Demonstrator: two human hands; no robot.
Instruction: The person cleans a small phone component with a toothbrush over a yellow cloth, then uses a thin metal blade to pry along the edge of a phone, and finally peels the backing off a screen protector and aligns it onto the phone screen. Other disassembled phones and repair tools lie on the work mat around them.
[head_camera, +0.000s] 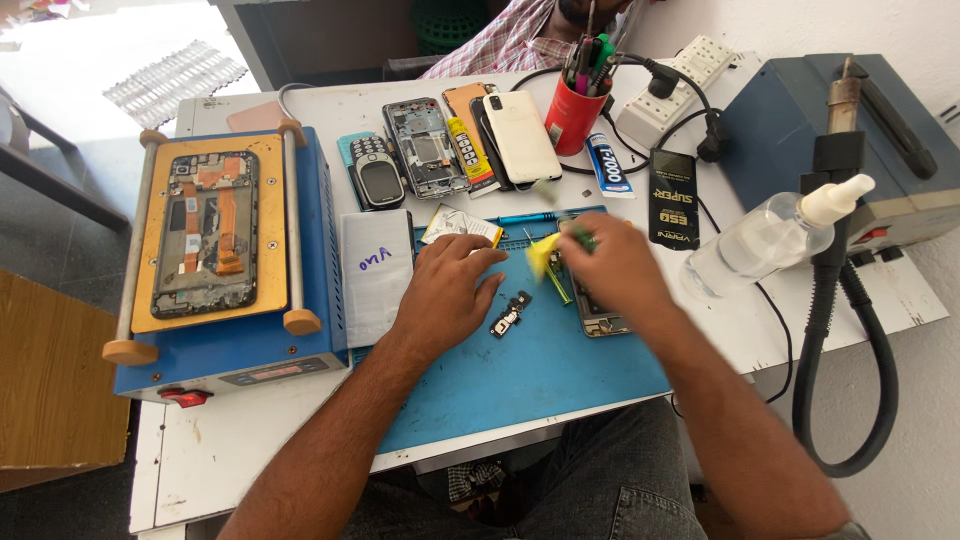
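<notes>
1. Right hand (612, 262) fingers were curled around something green at the tips, blurred by motion; a yellow cloth (543, 253) sat just beside them. Couldn't tell whether the cloth was gripped too.
2. Under that hand lay an opened phone frame (598, 316) on the blue work mat (540, 370), mostly covered by the hand.
3. Left hand (447, 290) rested flat on the mat, fingers spread loosely, holding nothing.
4. A small black flex part (510, 316) lay on the mat just beside the left fingertips.
5. Further left: grey slab (375, 275), then the blue screen separator machine (230, 250) with a stripped phone on its plate.
6. Behind: several phones (455, 140), red pen cup (574, 112), clear spray bottle (770, 235) at right.
</notes>
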